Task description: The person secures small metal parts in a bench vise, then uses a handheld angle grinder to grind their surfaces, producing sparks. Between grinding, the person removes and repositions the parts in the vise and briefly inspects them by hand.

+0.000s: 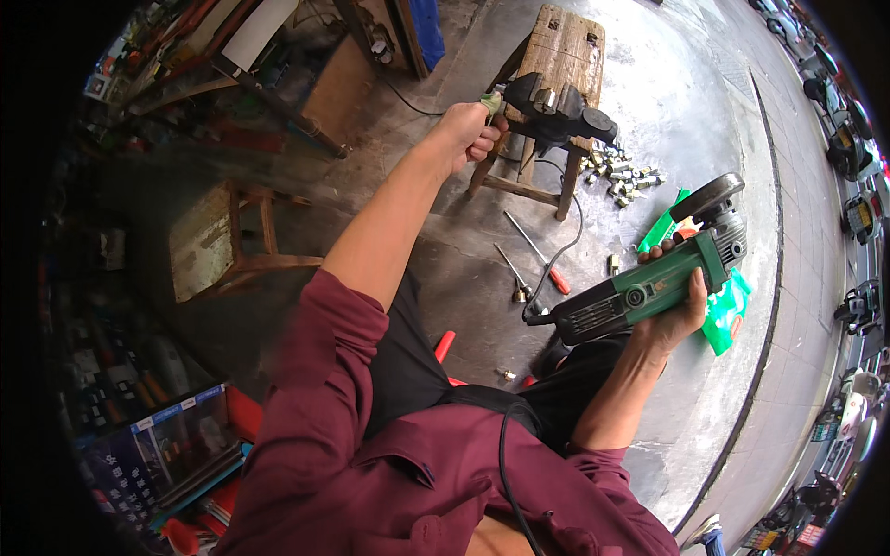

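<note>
My left hand (467, 137) is closed around the handle at the screw end of a bench vise (532, 94). Pale green material (491, 103) shows just above its fingers; what it is I cannot tell. Between the vise jaws sits a shiny metal fitting (546, 101). The vise is mounted on the near end of a worn wooden bench (567, 52). Well away to the right, my right hand (674, 313) grips the body of a green and black angle grinder (643, 288). The grinder's guarded head points up and away from me, and part of its disc is hidden.
Several metal fittings (619, 174) are piled beside the bench. Two screwdrivers (539, 254) and a power cord (580, 226) lie on the floor. Green plastic packaging (726, 313) lies beneath the grinder. A small wooden stool (205, 243) is at left, parked scooters (852, 146) at far right.
</note>
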The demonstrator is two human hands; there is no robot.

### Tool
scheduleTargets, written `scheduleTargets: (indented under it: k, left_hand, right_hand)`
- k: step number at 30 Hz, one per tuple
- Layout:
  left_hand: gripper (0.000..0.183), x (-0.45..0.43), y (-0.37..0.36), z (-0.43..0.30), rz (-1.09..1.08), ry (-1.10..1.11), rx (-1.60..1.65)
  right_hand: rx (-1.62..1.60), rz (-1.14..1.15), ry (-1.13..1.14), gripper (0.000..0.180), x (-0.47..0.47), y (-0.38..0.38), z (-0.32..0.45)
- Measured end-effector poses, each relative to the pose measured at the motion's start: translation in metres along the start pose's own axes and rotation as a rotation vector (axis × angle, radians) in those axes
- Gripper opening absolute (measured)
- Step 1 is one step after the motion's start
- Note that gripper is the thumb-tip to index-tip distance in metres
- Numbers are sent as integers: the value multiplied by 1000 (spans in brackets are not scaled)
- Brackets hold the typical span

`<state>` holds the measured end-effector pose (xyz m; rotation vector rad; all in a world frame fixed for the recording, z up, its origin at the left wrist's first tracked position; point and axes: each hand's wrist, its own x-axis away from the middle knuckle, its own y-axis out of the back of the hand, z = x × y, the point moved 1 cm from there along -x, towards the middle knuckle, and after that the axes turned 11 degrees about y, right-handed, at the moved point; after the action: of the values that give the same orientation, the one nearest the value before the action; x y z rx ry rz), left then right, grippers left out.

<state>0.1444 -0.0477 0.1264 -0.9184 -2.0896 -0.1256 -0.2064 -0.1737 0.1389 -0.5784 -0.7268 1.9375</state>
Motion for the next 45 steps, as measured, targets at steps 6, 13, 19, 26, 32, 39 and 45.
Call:
scheduleTargets:
  k: [6,13,19,26,32,39,45]
  left_hand:
    - [39,0,-8,3,-73,9,17]
    - [37,15,-27,-16,-177,120,61]
    - [28,38,-36,-71,-380,284,-509]
    - [28,39,-16,-103,-174,8,-296]
    - [26,-3,-9,-93,-38,-204,-224]
    - [30,-47,6,-82,-320,-250,-486]
    - [80,-104,25,-98,12,-218,-381]
  right_hand:
    - [-40,3,-13,59,-1,-3,0]
    - [-78,-31,-39,58,-5,5,-3]
    - [-77,-8,-33,57,-5,10,-4]
    - [-63,-29,-4,55,-7,14,3]
    - [-31,-56,40,57,-7,12,4]
    - [-10,-7,22,56,-8,12,4]
    - [-44,27,21,52,-21,28,4]
